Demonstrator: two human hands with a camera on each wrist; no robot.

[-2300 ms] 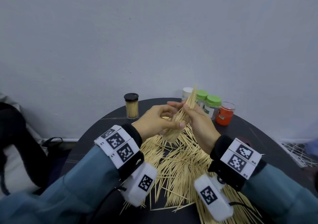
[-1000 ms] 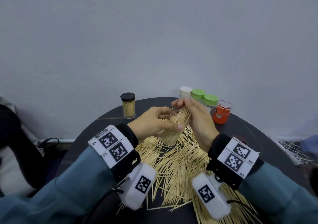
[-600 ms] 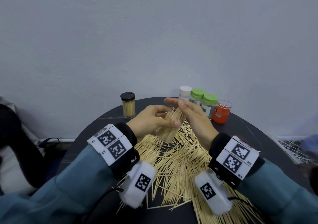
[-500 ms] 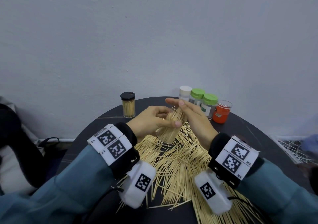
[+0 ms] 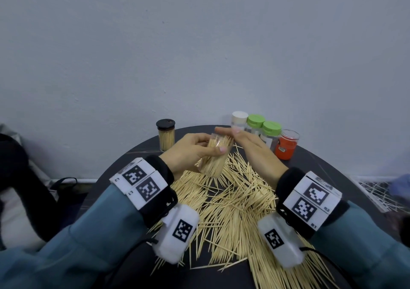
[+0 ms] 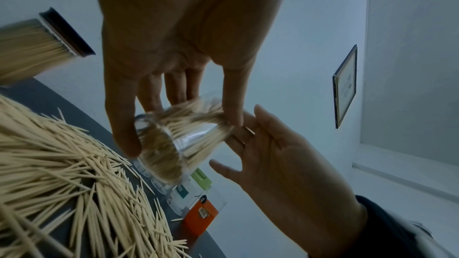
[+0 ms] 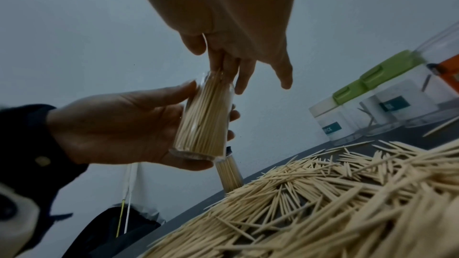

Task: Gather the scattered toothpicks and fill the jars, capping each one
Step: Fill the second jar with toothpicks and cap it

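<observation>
My left hand (image 5: 190,151) grips a clear jar (image 5: 216,157) packed with toothpicks and holds it tilted in the air above the scattered toothpicks (image 5: 233,211). No cap is on it. My right hand (image 5: 250,146) lies flat, its straight fingers touching the toothpick tips at the jar's mouth. In the left wrist view the left hand (image 6: 178,130) has thumb and fingers round the jar (image 6: 174,144), with the right hand (image 6: 273,154) spread beside it. The right wrist view shows the right hand (image 7: 238,62) reaching down onto the top of the jar (image 7: 206,115).
On the round dark table (image 5: 315,164), a black-capped jar (image 5: 166,136) full of toothpicks stands at the back left. A white-capped jar (image 5: 239,119), two green-capped jars (image 5: 264,125) and an orange jar (image 5: 286,145) stand at the back right. A wall is close behind.
The bundle that stuck out of the jar in my right hand's grip has gone down into it. My right hand has let go and flattened over the mouth.
</observation>
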